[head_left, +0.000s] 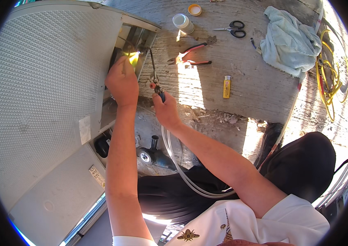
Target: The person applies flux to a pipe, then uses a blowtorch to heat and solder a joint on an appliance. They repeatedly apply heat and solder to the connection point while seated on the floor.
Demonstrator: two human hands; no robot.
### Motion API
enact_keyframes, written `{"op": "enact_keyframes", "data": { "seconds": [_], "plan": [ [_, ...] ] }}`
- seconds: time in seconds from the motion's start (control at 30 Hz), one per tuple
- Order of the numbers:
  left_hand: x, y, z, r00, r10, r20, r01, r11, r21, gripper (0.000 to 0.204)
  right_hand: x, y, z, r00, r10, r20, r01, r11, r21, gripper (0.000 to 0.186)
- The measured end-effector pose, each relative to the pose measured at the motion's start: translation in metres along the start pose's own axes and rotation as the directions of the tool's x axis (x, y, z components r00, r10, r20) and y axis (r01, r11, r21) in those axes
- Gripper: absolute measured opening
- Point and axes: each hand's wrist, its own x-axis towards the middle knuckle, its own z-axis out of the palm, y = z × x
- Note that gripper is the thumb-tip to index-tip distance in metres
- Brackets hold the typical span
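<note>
My right hand [166, 111] is closed around the handle of a gas torch [161, 95] with a red knob. Its thin bent neck [153, 61] reaches up to the opening in a metal appliance [51, 65] with dimpled pale panels. A bright yellow-green glow [133, 58] shows at the tip, beside thin tubing inside the opening. Close to that glow, the fingers of my left hand [123, 84] are pinched together; what they hold is hidden. Two clear hoses [169, 149] trail from the torch past my right forearm and across my lap.
On the grey boards lie red-handled pliers [196, 62], black scissors [235, 29], a yellow lighter [227, 87], a white jar [183, 23], its orange lid [195, 10] and a pale towel [288, 45]. An angle grinder [152, 156] sits near my legs. Yellow hose [329, 82] lies coiled at far right.
</note>
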Motion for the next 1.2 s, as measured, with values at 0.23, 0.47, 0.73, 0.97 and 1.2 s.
{"op": "enact_keyframes", "data": {
  "seconds": [0.23, 0.47, 0.73, 0.97, 1.2],
  "plan": [
    [-0.001, -0.002, 0.000, 1.000, -0.010, -0.016, 0.011, 1.000, 0.012, 0.018, 0.001, 0.003, 0.000, 1.000, 0.006, 0.010, -0.006, 1.000, -0.002, 0.031],
    [-0.001, -0.003, 0.000, 0.999, -0.044, 0.015, 0.043, 0.999, 0.026, 0.018, 0.000, -0.002, -0.002, 0.999, 0.026, 0.020, -0.025, 1.000, -0.004, 0.031],
    [-0.001, -0.002, 0.001, 0.999, -0.045, 0.021, 0.044, 0.998, 0.032, 0.019, 0.001, -0.004, -0.002, 0.999, 0.037, 0.016, -0.037, 0.999, -0.032, 0.030],
    [-0.001, -0.008, 0.005, 1.000, -0.011, -0.015, 0.012, 0.999, 0.029, 0.018, -0.001, -0.008, -0.002, 0.998, 0.059, 0.007, -0.059, 0.998, -0.019, 0.032],
    [-0.007, -0.001, -0.013, 0.994, 0.103, -0.022, -0.101, 0.994, 0.049, 0.016, -0.005, -0.017, -0.016, 0.998, 0.071, 0.000, -0.071, 0.997, -0.005, 0.031]
  ]
}}
